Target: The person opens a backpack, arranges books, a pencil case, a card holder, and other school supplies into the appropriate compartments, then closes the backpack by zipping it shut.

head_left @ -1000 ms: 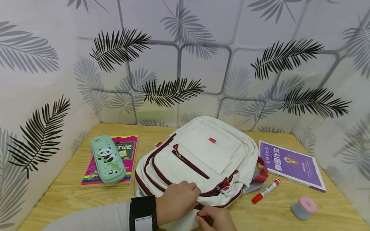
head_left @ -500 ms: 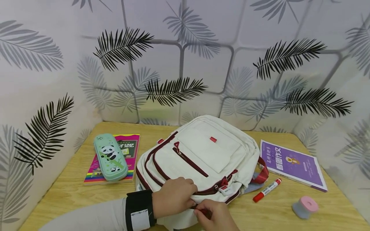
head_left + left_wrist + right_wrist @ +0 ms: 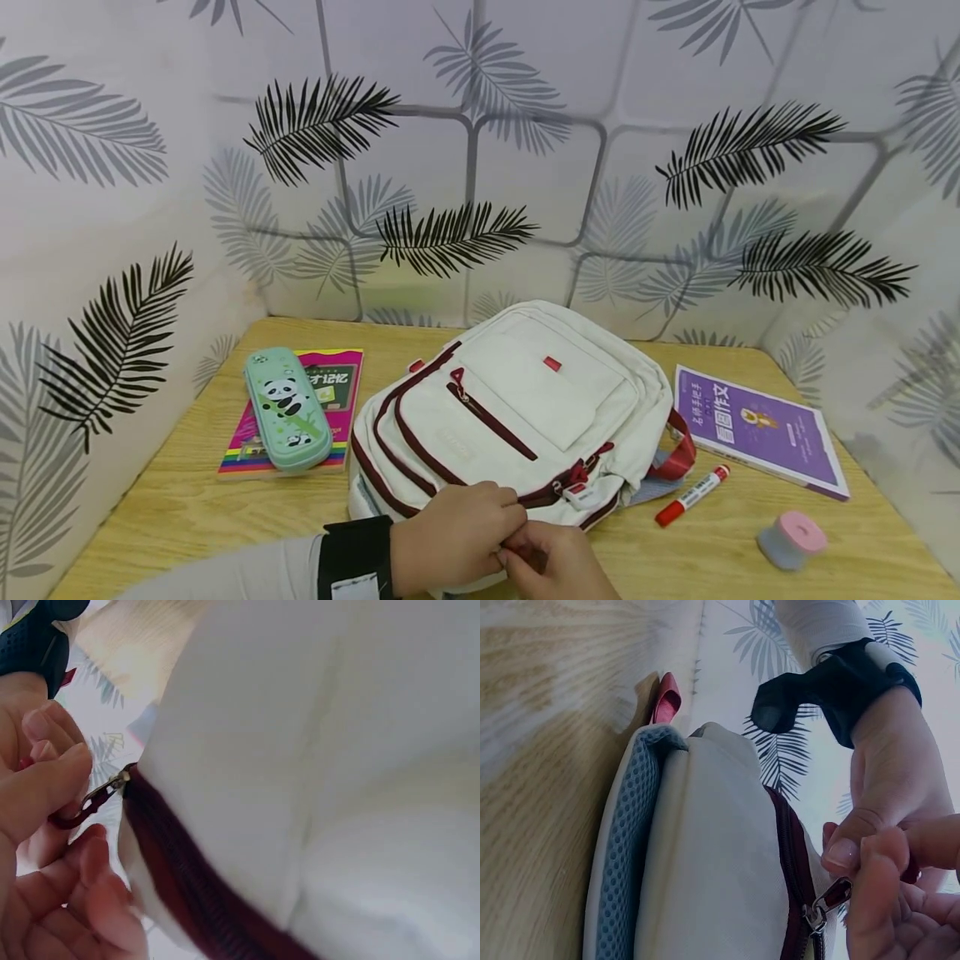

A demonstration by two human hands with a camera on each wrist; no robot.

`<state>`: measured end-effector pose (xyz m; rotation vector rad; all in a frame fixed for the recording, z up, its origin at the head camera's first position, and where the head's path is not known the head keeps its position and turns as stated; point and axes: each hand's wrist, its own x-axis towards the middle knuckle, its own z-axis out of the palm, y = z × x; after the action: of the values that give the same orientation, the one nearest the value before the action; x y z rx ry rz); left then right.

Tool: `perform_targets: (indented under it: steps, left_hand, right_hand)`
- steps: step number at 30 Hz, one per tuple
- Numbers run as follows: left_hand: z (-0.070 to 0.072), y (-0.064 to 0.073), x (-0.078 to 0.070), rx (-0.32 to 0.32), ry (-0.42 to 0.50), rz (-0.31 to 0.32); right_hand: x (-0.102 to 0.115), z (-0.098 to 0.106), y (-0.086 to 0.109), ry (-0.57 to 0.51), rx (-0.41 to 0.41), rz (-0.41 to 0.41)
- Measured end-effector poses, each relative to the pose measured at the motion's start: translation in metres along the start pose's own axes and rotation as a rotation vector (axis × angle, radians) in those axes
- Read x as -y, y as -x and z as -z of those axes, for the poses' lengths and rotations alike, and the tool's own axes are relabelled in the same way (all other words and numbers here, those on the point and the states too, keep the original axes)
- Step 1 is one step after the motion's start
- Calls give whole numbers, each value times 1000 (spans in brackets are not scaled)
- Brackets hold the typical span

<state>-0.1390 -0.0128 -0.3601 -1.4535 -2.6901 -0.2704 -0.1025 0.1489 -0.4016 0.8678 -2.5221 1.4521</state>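
A cream backpack (image 3: 555,383) with maroon zips lies on the table in front of me. At its near end my left hand (image 3: 457,537) and right hand (image 3: 558,562) meet, fingertips together. A zipper pull (image 3: 90,802) with a dark red loop sticks out from the zip into the fingers. My right hand pinches this loop; the right wrist view shows the metal slider (image 3: 815,919) just beside its fingers. The left thumb (image 3: 844,855) lies against the right fingertips. I cannot tell whether the left fingers grip the pull too.
At the left, a green panda pencil case (image 3: 288,408) lies on a pink book (image 3: 345,367). To the right are a purple book (image 3: 757,429), a red and white marker (image 3: 692,496) and a pink and grey roll (image 3: 792,540). A leaf-patterned curtain (image 3: 480,167) closes off the back.
My left hand has shifted right along the backpack's near end, from its fabric edge to my right hand's fingertips. The right hand has stayed at the zipper pull.
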Motion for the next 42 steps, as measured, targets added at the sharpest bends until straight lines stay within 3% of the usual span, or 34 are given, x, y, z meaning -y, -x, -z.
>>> perform_targets:
  steps: [4, 11, 16, 19, 23, 27, 35, 42]
  left_hand:
    - [-7, 4, 1, -52, 10, -31]
    - [-12, 9, 1, -142, 44, -64]
    - [-9, 14, 5, -104, 65, -74]
    - [-9, 18, 8, -85, 84, -76]
    - [-12, 22, 10, -106, 86, -89]
    - [-14, 25, 12, -100, 100, -79]
    - [-17, 31, 14, -106, 118, -54]
    - [-18, 37, 20, -83, 245, 9]
  right_hand:
    - [-2, 0, 2, 37, -7, 87]
    - [2, 8, 5, 97, -23, 38]
    - [1, 19, -1, 266, -104, 85]
    - [-8, 23, -4, 404, -27, 135]
    - [-23, 19, -7, 542, 22, 276]
    - [-28, 15, -11, 559, -2, 370]
    - [-25, 17, -9, 546, 35, 322]
    - [-25, 21, -11, 501, 67, 267]
